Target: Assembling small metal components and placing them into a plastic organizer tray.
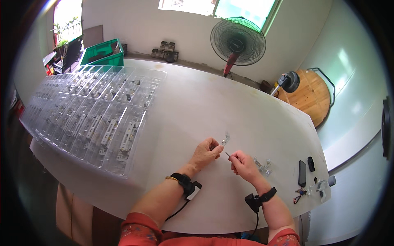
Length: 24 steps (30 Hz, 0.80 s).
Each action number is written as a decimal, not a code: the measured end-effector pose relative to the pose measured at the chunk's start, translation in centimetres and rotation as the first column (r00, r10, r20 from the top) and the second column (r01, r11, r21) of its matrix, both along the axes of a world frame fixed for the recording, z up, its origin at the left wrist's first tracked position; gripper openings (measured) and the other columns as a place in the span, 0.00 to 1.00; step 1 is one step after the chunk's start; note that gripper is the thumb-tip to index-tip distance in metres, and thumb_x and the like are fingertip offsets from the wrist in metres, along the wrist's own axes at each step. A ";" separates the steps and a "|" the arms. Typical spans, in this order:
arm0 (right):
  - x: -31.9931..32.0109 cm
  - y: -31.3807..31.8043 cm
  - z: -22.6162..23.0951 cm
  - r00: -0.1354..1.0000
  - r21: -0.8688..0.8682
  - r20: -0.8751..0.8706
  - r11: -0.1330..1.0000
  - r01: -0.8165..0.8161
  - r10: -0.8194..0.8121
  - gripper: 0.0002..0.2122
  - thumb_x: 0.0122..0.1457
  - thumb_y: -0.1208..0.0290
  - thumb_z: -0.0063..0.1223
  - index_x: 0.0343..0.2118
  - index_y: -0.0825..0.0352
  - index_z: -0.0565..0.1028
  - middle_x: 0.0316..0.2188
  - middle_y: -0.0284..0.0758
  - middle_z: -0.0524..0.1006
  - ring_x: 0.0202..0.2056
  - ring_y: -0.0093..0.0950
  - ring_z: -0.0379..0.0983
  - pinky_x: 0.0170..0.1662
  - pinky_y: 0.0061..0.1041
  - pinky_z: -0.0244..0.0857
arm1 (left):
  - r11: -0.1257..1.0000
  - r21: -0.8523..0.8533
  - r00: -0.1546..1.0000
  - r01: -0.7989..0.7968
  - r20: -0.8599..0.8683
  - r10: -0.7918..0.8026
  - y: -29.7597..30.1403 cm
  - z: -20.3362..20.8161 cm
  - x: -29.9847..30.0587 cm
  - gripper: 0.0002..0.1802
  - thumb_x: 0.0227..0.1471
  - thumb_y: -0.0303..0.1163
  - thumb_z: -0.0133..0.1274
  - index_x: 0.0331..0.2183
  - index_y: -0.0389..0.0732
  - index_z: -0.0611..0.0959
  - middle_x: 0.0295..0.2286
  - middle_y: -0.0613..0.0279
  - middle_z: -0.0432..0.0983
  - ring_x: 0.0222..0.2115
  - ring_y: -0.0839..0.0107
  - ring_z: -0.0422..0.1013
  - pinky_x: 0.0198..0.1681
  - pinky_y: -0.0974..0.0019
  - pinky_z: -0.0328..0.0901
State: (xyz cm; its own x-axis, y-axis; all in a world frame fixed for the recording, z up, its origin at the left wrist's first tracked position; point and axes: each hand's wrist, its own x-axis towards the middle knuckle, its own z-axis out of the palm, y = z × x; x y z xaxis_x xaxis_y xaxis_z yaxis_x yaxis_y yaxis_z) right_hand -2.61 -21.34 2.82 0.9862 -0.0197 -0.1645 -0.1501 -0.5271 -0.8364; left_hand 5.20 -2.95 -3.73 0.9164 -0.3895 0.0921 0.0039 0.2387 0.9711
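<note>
Left hand (205,153) had its grip pinched on a small clear piece (225,138) over the desk (193,102), closer to its near edge; right hand (245,166) had its grip closed round a thin rod (227,154). Bracing both looked smartest for lining them up imo

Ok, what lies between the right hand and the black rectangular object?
Head view: a few small translucent pieces lie on the white table, nearer the right hand than the black rectangular object.

A black fan (238,43) before a bright window (248,11), round wooden board (305,97), green crate (110,60)
</note>
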 end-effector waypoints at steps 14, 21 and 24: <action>-0.7 -1.5 -2.7 0.994 0.329 -0.110 0.944 0.032 0.005 0.09 0.66 0.63 0.50 0.36 0.65 0.74 0.22 0.27 0.75 0.22 0.17 0.70 0.25 0.18 0.66 | 0.968 0.252 0.990 0.013 -0.138 0.022 0.6 2.2 -1.1 0.15 0.59 0.38 0.54 0.35 0.33 0.77 0.25 0.60 0.77 0.17 0.72 0.75 0.18 0.69 0.72; -0.1 -1.8 -3.1 0.996 0.359 -0.070 0.933 -0.019 0.048 0.08 0.67 0.64 0.49 0.37 0.64 0.73 0.23 0.28 0.75 0.22 0.17 0.71 0.25 0.18 0.67 | 0.845 0.522 0.981 -0.113 -0.075 0.178 1.2 3.0 -0.3 0.15 0.57 0.38 0.54 0.33 0.33 0.79 0.21 0.61 0.76 0.14 0.73 0.73 0.14 0.69 0.67; -0.2 -2.3 -3.3 0.996 0.390 -0.058 0.920 -0.037 0.065 0.08 0.67 0.64 0.49 0.37 0.65 0.73 0.23 0.29 0.75 0.22 0.17 0.71 0.25 0.18 0.67 | 0.713 0.637 0.955 -0.294 0.234 0.184 0.8 1.6 0.7 0.15 0.54 0.38 0.55 0.31 0.32 0.80 0.20 0.59 0.76 0.18 0.70 0.74 0.20 0.66 0.68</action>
